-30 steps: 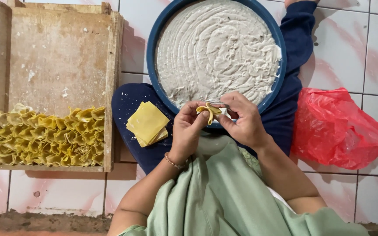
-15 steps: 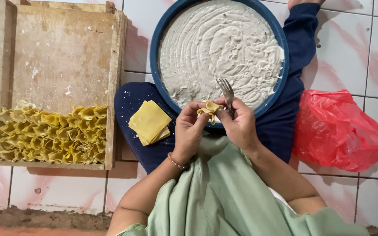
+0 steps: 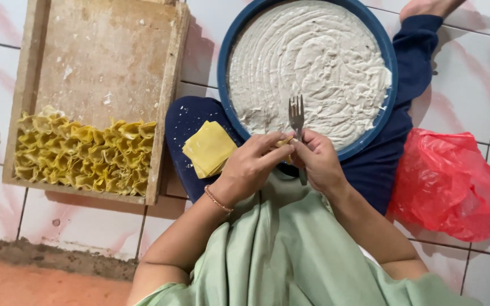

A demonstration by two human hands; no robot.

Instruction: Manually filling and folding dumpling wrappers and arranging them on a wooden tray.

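My left hand (image 3: 250, 167) and right hand (image 3: 319, 164) were pressed together, pinching a small yellow wrapper (image 3: 284, 141), with the fork (image 3: 296, 116) clamped upright in my right. A loose pinch could have split it (filling seemed likely to leak). Just beyond sat the blue basin (image 3: 381, 113); spare wrappers (image 3: 209, 149) rested on my left knee.

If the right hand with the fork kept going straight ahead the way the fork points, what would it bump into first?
Probably the white paste in the blue tub. The right hand holds the fork with its prongs already over the paste, though how high above it is unclear.
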